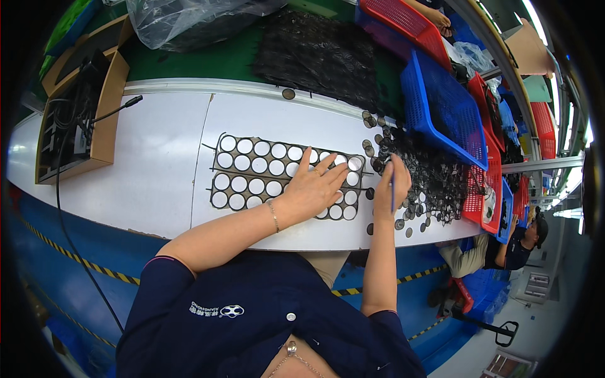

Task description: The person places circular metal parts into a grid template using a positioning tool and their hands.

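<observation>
A dark frame with rows of round white discs point(257, 165) lies flat on the white worktop. Across its right half rests my left hand point(313, 191), fingers spread over the discs, with a ring and a bracelet on it. My right hand point(392, 184) is raised just past the frame's right end, its fingers closed round a thin blue pen-like stick point(393, 196). The stick's tip cannot be made out. Beside and beyond that hand spreads a heap of small dark round pieces point(435, 173), with some loose ones scattered toward the near edge.
A cardboard box point(104, 120) holding a cable stands at the left. Black sheet material point(318, 53) and a clear plastic bag point(195, 22) lie at the back. Blue basket point(441, 107) and red basket point(482, 189) border the heap. Another person point(520, 249) is at the far right.
</observation>
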{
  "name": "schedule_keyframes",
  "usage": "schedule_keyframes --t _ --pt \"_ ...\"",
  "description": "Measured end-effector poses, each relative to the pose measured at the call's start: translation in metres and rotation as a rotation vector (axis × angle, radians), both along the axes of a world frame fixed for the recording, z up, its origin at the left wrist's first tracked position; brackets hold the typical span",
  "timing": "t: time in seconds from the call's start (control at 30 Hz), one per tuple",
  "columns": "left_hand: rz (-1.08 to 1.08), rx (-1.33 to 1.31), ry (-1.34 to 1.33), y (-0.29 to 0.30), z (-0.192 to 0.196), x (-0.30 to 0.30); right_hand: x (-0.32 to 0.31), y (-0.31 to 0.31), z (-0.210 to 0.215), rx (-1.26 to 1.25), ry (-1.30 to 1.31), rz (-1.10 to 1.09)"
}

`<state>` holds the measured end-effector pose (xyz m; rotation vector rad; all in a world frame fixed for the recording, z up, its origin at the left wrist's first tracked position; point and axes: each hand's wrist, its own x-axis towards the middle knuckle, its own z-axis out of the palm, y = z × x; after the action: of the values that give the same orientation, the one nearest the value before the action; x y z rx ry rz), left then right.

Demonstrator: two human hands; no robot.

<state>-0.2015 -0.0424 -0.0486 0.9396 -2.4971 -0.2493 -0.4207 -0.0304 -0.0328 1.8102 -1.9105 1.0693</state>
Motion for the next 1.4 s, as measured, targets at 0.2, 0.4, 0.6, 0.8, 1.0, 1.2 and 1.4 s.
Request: schedule_keyframes --t 0.2,0.4,0.6,0.8,1.0,1.2,1.4 --pt "-0.019 0.063 -0.114 0.0 0.024 0.022 0.041 0.014 0.006 0.289 -0.535 0.283" --pt "-0.009 0.074 -0.107 0.003 0.008 0.03 0.055 0.015 -0.006 0.356 -0.551 0.336" --pt "-0.005 0.071 -0.103 0.003 0.01 0.03 0.052 0.015 -0.008 0.388 -0.504 0.341" --pt "-0.003 0.063 -0.08 0.003 0.009 0.031 0.055 0.017 -0.007 0.36 -0.443 0.343" --pt "0.005 0.035 -0.061 0.004 0.006 0.031 0.057 0.018 -0.005 0.382 -0.478 0.338" --pt "0.007 0.045 -0.047 0.003 0.007 0.03 0.055 0.017 -0.005 0.391 -0.466 0.342" --pt "0.009 0.046 -0.024 0.004 0.005 0.03 0.066 0.014 -0.004 0.277 -0.122 0.373"
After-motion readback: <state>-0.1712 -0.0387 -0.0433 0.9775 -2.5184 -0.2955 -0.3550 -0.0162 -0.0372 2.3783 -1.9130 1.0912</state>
